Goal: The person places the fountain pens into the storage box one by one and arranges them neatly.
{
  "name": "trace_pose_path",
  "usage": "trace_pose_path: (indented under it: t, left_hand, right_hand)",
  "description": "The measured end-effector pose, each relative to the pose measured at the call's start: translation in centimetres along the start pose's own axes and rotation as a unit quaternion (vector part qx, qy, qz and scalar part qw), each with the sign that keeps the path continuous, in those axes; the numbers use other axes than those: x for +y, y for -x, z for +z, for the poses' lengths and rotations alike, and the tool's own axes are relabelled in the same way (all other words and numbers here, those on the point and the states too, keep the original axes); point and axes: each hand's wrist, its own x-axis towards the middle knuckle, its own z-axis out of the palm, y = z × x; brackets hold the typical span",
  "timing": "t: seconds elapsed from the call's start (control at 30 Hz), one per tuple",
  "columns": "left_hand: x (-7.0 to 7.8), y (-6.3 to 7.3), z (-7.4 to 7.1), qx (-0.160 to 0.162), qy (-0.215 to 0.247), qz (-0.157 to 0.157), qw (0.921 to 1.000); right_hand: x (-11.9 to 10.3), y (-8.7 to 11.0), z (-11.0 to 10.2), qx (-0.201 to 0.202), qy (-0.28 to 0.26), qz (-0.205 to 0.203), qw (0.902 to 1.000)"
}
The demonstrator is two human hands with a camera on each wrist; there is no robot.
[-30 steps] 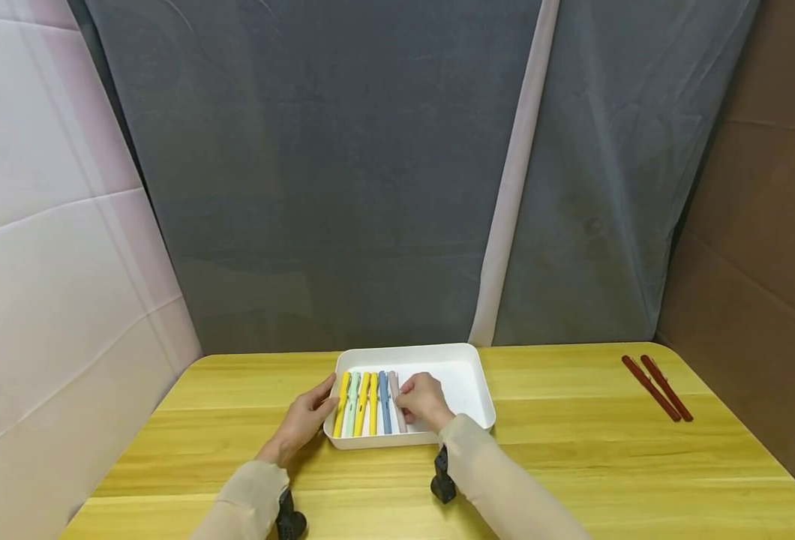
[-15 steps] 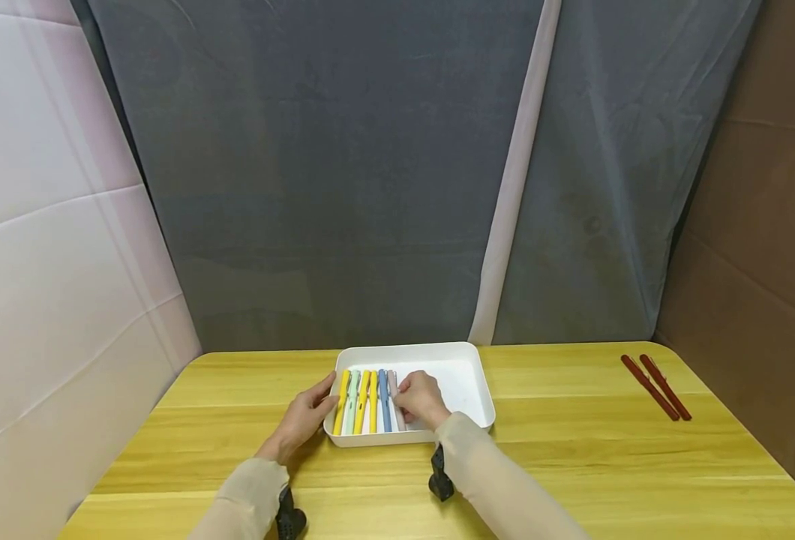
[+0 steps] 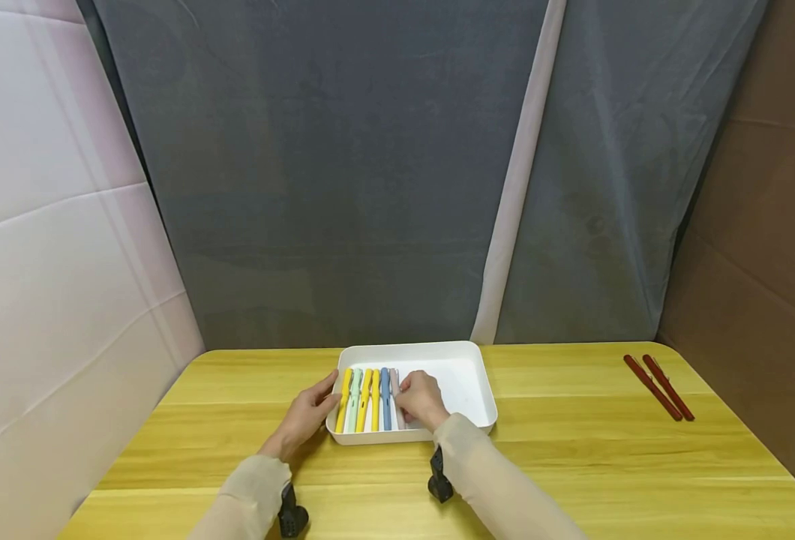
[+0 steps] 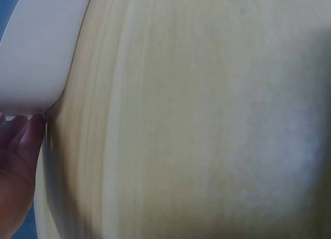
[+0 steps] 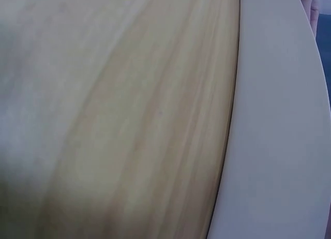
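A white tray (image 3: 460, 379) sits on the wooden worktop (image 3: 573, 465), with six pens lying side by side in its left half. From the tray's left wall they run yellow pen (image 3: 343, 401), mint pen (image 3: 354, 405), second yellow pen (image 3: 364, 401), third yellow pen (image 3: 375, 401), blue pen (image 3: 387, 401) and pinkish-grey pen (image 3: 394, 381).

The hands are apart. At the tray's left wall, the left hand (image 3: 305, 414) touches the outside with its fingers extended; the far fingertips are hard to make out against the rim. Inside the tray, the right hand (image 3: 422, 397) has its fingers curled at the pinkish-grey pen and seems to pinch it, covering part of its length; the exact contact is hidden behind the knuckles.

Well to the right of the tray lie two dark red pens (image 3: 652, 388), near each other.

The left wrist view shows only a cut-off piece of the tray wall, the fingers beneath it cropped by the frame. In the right wrist view the tray's outer wall hides the pens, and just a sliver of fingers shows past its rim, too little to tell their grip.
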Motion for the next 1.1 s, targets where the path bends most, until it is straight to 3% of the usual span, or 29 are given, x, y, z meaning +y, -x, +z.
trace_pose_path:
  t: [0.57, 1.1]
  left_hand:
    - [0.08, -0.03, -0.06, -0.003, -0.002, -0.009, 1.0]
    - [0.31, 0.09, -0.09, -0.005, 0.005, -0.013, 0.9999]
  right_hand:
    - [0.3, 0.44, 0.39, 0.02, -0.019, -0.015, 0.9995]
    - [0.65, 0.39, 0.23, 0.004, -0.042, -0.026, 0.9987]
